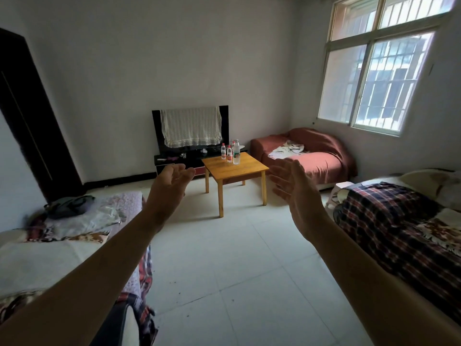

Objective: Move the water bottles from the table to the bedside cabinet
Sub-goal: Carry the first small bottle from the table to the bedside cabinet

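Left hand (pixel 172 178), right hand (pixel 291 186) hover spread; water bottles (pixel 235 152) hug far table (pixel 239 169) edge.

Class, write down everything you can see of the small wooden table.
The table is small and square, of orange-brown wood by its look, with four straight legs and a rail under the top. It stands upright on the pale tiled floor, before the dark TV stand. Water bottles stand clustered at its far edge. Nothing else rests on it.
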Tool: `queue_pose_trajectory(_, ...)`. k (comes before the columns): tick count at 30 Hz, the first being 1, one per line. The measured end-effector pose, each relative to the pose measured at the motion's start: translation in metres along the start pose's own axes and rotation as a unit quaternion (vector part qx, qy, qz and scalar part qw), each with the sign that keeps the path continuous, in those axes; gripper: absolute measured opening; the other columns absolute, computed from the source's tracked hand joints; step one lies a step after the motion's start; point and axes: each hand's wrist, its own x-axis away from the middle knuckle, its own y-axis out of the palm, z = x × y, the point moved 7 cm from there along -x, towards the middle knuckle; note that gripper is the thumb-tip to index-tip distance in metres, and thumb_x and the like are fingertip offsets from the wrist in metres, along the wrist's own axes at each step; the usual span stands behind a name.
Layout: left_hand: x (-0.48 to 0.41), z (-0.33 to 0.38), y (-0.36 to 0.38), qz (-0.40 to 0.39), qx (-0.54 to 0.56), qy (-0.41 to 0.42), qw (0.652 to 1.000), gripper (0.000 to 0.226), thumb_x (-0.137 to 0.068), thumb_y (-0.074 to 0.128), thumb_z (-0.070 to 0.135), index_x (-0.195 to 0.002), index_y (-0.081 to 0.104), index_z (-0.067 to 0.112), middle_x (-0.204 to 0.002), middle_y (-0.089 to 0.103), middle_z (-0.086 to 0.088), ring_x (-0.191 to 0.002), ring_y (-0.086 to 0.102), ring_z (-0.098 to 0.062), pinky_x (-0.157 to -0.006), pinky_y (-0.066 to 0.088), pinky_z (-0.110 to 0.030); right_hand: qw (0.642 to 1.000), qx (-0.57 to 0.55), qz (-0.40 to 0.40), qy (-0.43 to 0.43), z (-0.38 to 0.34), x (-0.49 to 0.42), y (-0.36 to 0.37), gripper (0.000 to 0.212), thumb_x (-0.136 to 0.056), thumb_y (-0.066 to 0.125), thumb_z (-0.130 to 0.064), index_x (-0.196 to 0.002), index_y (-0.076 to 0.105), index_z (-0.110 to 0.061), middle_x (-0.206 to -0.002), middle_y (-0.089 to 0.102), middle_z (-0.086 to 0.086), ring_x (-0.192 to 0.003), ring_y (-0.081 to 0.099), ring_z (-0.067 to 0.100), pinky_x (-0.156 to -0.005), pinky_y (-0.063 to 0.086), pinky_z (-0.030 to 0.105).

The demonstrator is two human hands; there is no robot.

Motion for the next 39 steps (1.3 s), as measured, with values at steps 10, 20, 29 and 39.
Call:
queue_pose_trajectory(10, -0.119, -0.056, 0.038, 0.008, 0.022, -0.002, 1.000, 0.056, -0.098, 0.052, 0.045, -0.140, 0.046, 0.010, -0.131, 0.058, -0.004, -0.106, 0.059, -0.007, -0.091, 0.055, -0.041, 1.000, 0.025, -0.012, 0.010, 0.054, -0.128, 0.008, 0.045, -0.107, 0.031, -0.045, -0.131, 0.060, -0.019, -0.134, 0.065, 0.008, -0.119, 0.063, 0.023, -0.100, 0.048, 0.040)
queue_pose_trajectory(20, -0.281, -0.106, 0.034, 0.007, 0.033, 0.012, 0.999, 0.056, -0.098, 0.052, 0.043, -0.142, 0.045, 0.009, -0.136, 0.057, -0.010, -0.121, 0.057, -0.021, -0.095, 0.052, -0.039, 1.000, 0.021, -0.009, 0.008, 0.101, -0.279, 0.060, 0.045, -0.107, 0.032, -0.044, -0.130, 0.059, -0.017, -0.127, 0.067, 0.005, -0.114, 0.065, 0.020, -0.090, 0.048, 0.036)
queue_pose_trajectory(29, -0.376, -0.173, 0.057, -0.004, 0.050, -0.027, 0.998, 0.061, -0.092, 0.052, 0.051, -0.138, 0.049, 0.011, -0.132, 0.059, -0.007, -0.117, 0.058, -0.018, -0.090, 0.054, -0.039, 0.999, 0.036, -0.011, 0.024, 0.158, -0.378, 0.083, 0.039, -0.108, 0.030, -0.043, -0.122, 0.061, -0.024, -0.132, 0.065, 0.008, -0.119, 0.063, 0.024, -0.091, 0.049, 0.035)
queue_pose_trajectory(39, -0.509, -0.216, 0.128, -0.004, 0.039, -0.021, 0.999, 0.054, -0.098, 0.052, 0.046, -0.140, 0.047, 0.012, -0.134, 0.057, -0.006, -0.119, 0.057, -0.017, -0.091, 0.052, -0.036, 1.000, 0.017, -0.010, 0.020, 0.218, -0.523, 0.066, 0.034, -0.109, 0.029, -0.040, -0.113, 0.061, -0.030, -0.126, 0.066, 0.003, -0.120, 0.062, 0.025, -0.098, 0.049, 0.040)
